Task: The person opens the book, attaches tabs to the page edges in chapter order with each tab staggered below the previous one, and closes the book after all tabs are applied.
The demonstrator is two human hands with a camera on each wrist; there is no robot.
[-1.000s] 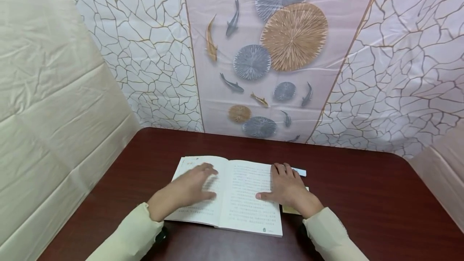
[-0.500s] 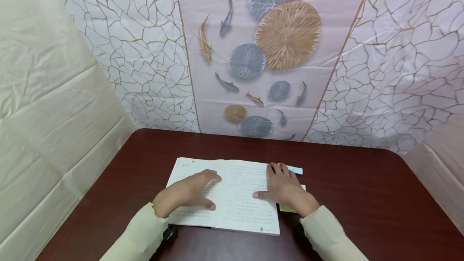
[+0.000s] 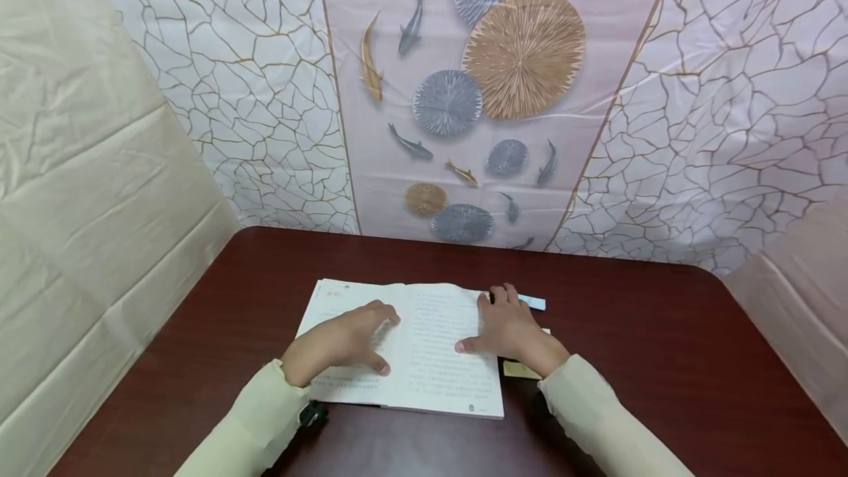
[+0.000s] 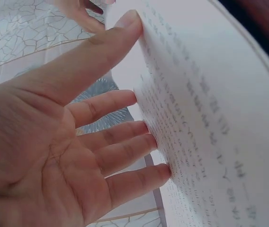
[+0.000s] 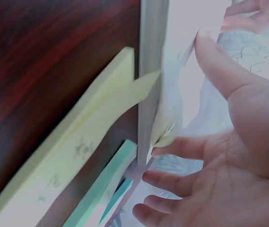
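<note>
Positions in the head view follow a clock face centred on the book (image 3: 424,389). At 10 o'clock hangs a creased cream cloth (image 3: 86,168); at 12, behind the far table edge, rises a backdrop (image 3: 285,87), its crackle-patterned sides flanking a pink panel of fish and round discs; towards 3, at the right margin, stands a second plain cloth (image 3: 795,300). The table (image 3: 662,359) is dark red-brown, glossy, with rounded far corners. On it the book lies face up, two printed pages spread. The left hand (image 3: 341,341) enters from 8 o'clock, a black device (image 3: 313,414) below its wrist; it is released and spread over the left page, fingers towards 2 o'clock, tips meeting the paper in the left wrist view. The right hand (image 3: 513,328) enters from 4 o'clock, likewise released: its thumb rests on the right page, its fingers, gently bent, point towards 11 o'clock, the index touching the book's far corner. Beside that page lie a yellow pad (image 3: 521,369), just past 3 o'clock, and a blue pad (image 3: 534,302), between 2 and 3.
</note>
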